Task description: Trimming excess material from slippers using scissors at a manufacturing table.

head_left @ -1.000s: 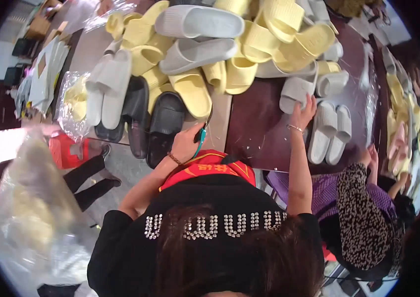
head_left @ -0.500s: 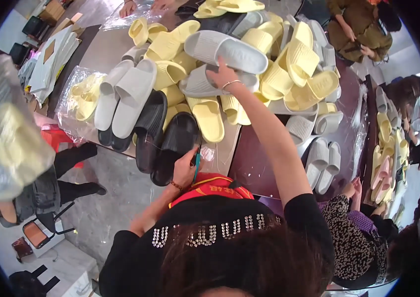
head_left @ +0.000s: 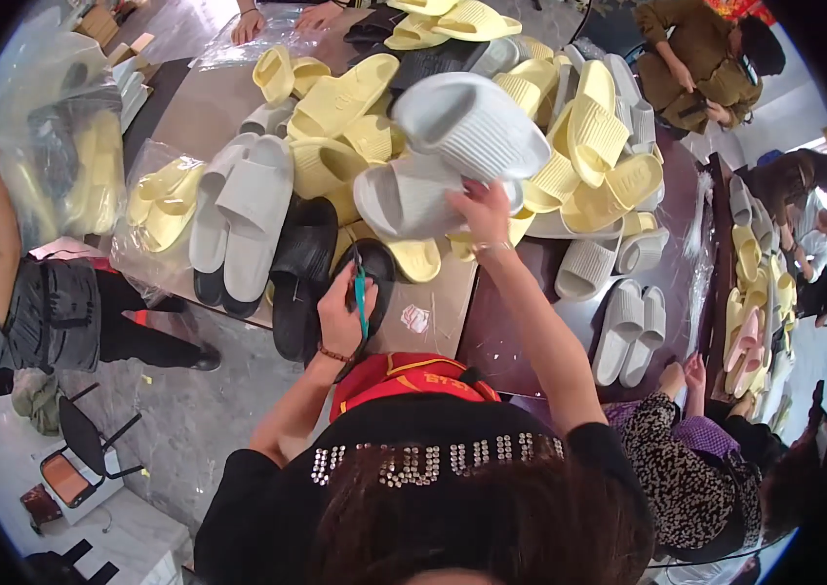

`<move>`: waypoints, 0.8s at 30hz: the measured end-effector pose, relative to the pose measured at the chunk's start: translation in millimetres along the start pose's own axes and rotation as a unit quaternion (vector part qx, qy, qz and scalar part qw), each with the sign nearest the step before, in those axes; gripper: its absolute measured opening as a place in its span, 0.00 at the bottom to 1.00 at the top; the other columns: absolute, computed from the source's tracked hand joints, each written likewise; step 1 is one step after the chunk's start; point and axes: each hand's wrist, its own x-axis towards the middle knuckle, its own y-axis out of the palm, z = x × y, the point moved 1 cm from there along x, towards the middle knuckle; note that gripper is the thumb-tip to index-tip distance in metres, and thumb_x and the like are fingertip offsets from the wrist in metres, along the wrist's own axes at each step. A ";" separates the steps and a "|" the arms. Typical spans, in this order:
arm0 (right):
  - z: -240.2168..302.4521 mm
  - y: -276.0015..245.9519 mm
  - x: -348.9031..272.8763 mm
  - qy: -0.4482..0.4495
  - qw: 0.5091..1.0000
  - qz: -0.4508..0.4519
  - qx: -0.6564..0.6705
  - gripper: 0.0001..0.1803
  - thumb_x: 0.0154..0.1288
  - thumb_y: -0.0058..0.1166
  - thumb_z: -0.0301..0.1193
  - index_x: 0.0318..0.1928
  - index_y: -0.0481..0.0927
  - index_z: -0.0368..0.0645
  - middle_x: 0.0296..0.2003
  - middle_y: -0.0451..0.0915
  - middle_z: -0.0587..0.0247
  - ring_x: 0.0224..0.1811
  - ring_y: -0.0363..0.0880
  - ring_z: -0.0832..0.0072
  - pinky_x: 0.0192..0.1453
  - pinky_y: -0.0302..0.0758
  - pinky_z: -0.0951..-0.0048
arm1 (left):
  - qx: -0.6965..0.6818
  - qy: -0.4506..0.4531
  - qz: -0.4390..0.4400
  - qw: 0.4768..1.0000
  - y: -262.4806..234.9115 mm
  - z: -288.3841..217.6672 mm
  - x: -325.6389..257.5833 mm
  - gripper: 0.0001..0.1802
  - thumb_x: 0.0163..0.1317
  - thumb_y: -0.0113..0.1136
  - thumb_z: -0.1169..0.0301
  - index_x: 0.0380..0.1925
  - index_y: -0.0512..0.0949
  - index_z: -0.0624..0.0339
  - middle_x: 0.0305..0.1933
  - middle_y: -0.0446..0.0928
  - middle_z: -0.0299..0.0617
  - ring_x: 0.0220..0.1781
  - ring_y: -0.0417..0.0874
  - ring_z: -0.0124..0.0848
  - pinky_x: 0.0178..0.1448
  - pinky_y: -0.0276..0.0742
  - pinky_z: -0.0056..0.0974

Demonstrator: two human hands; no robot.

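Observation:
My right hand (head_left: 485,216) is closed at the near edge of a light grey slide slipper (head_left: 404,198), at the middle of the heap. Another grey slipper (head_left: 477,122) rests tilted across it, just above my fingertips. Whether I grip one or both is partly hidden. My left hand (head_left: 339,314) is closed around a slim teal-handled tool (head_left: 361,297) with a dark pointed tip, which looks like thread snips. It is held over a black slipper (head_left: 384,265) near the table's front edge. A second black slipper (head_left: 301,244) lies just left of it.
Yellow slippers (head_left: 345,96) pile up beyond my hands. Left are grey slippers (head_left: 257,219) and a bagged yellow pair (head_left: 168,205). A grey pair (head_left: 630,331) lies right on the dark table (head_left: 531,336). A person (head_left: 43,302) with a large plastic bag stands left; others are around.
The upper grey slipper has turned and shifted right, tilting. My right hand has moved slightly right and nearer. My left hand has lifted the tool over the black slipper. The bag at left has moved back.

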 end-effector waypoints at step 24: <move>-136.6 -174.3 -152.4 0.240 0.936 -0.142 0.215 0.13 0.63 0.43 0.41 0.32 0.65 0.44 0.19 0.73 0.68 0.19 0.69 0.79 0.27 0.68 0.76 | -0.266 -0.163 0.384 0.869 147.6 36.2 88.9 0.30 0.45 0.59 0.78 0.52 0.65 0.63 0.39 0.71 0.33 0.38 0.70 0.22 0.45 0.66 0.26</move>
